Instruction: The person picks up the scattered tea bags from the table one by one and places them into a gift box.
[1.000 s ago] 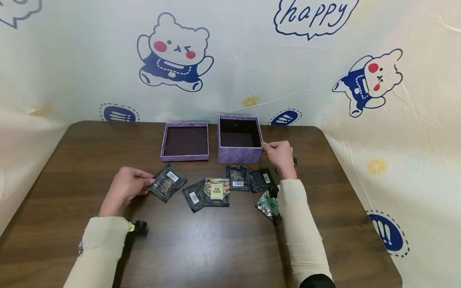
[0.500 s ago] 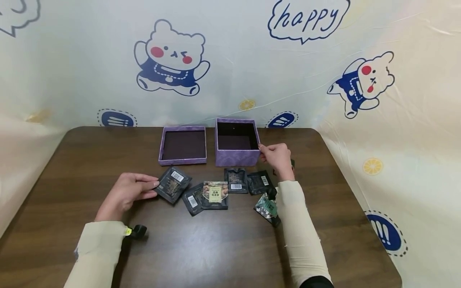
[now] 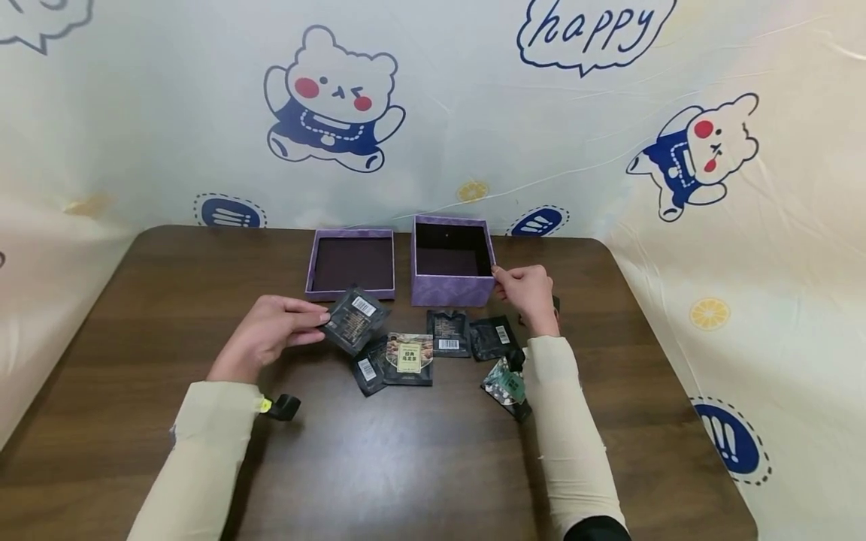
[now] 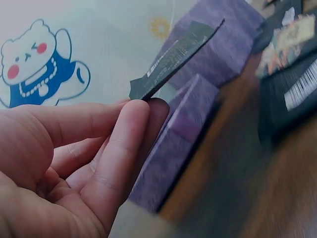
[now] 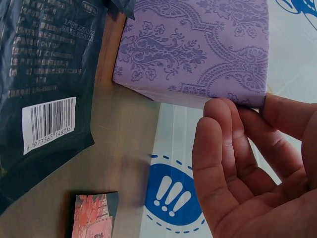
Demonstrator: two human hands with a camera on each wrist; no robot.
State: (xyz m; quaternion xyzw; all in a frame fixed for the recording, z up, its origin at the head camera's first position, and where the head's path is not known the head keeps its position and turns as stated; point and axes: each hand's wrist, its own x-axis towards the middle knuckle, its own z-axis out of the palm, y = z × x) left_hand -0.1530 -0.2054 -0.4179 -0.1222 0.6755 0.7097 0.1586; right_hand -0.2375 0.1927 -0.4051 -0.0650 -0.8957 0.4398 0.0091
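My left hand [image 3: 277, 330] pinches the edge of a black sachet [image 3: 356, 319] between thumb and fingers, barcode side up. The left wrist view shows this sachet [image 4: 173, 59] raised and seen nearly edge-on. In the head view it overlaps the near edge of a shallow purple lid [image 3: 310, 263] and a barcoded sachet [image 3: 367, 373] below. With thumb and fingertips my right hand [image 3: 528, 293] grips the right wall of a purple patterned box [image 3: 452, 290], open at the top with a dark inside. The box's purple side [image 5: 198, 49] fills the top of the right wrist view.
Several other sachets lie before the box: one with a yellow label [image 3: 409, 361], a dark one [image 3: 449, 334], another [image 3: 492, 338] beside it, and a green-labelled one [image 3: 504, 387] by the right sleeve. A red-fronted packet [image 5: 94, 218] lies near the right wrist. A printed curtain hangs behind.
My left hand has lifted the black sachet and moved it right and away from me, toward the lid. My right hand stays on the box's right wall.
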